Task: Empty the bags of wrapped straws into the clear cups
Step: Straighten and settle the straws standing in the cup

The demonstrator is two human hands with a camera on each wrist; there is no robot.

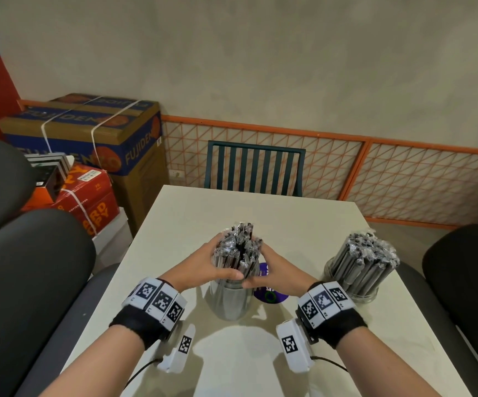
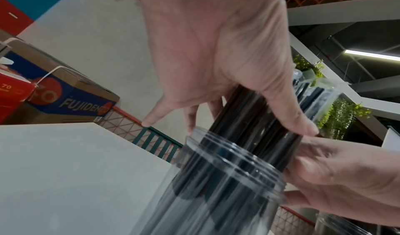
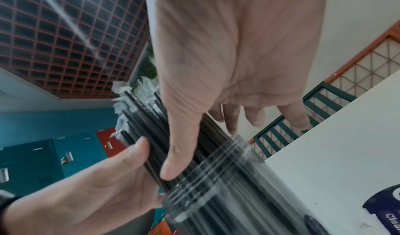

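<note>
A clear cup (image 1: pixel 230 300) stands at the middle of the white table (image 1: pixel 303 224), with a bundle of wrapped black straws (image 1: pixel 236 250) upright in it and rising well above the rim. My left hand (image 1: pixel 215 262) grips the bundle from the left and my right hand (image 1: pixel 264 266) from the right, thumbs meeting in front just above the rim. In the left wrist view my left hand (image 2: pixel 216 91) has its thumb on the straws (image 2: pixel 249 115) above the cup (image 2: pixel 227 178). My right hand (image 3: pixel 205 143) likewise grips the straws (image 3: pixel 140 119) above the cup (image 3: pixel 227 187).
A second clear cup (image 1: pixel 359 285), packed with wrapped straws (image 1: pixel 368 253), stands to the right. A purple packet (image 1: pixel 269 295) lies just behind the middle cup. A green chair (image 1: pixel 255 170) is at the table's far end, stacked boxes (image 1: pixel 89 138) at left, black seats on both sides.
</note>
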